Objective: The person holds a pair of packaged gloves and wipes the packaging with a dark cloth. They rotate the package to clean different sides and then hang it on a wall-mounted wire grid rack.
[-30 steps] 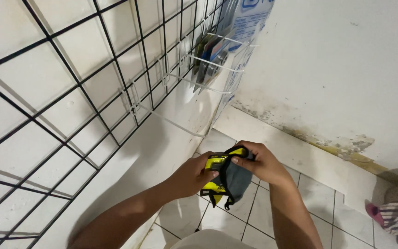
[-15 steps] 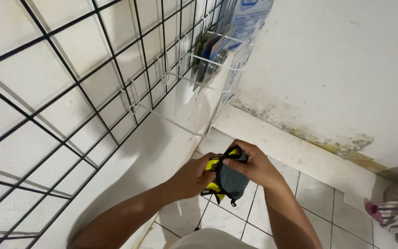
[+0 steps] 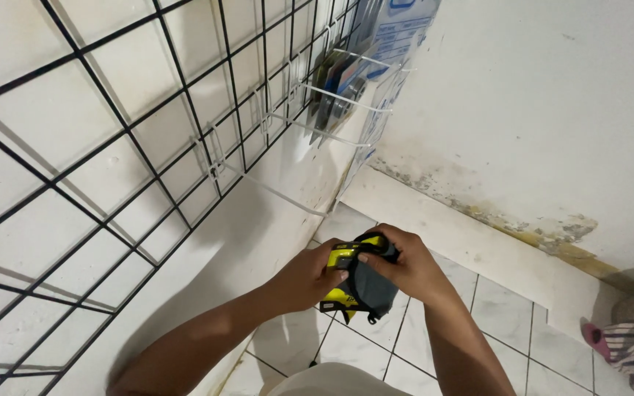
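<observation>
Both hands hold one small packet (image 3: 361,290), yellow and black with a dark grey part, low in the middle of the head view. My left hand (image 3: 310,275) grips its left side with the thumb on the yellow top. My right hand (image 3: 409,264) covers the upper right, fingers curled over the top edge. The packet hangs above the tiled floor, just below a bare white wire hook (image 3: 273,189) that sticks out from the black wire grid (image 3: 141,147) on the wall.
Higher on the grid, white hooks (image 3: 332,95) carry several hanging packets (image 3: 339,81). A white wall with a stained skirting (image 3: 493,213) runs along the right. White floor tiles (image 3: 508,308) lie below. Striped cloth and a pink item (image 3: 625,341) sit at the far right.
Both hands have shifted slightly left and up with the packet, closer to the bare hook. The grip looks the same.
</observation>
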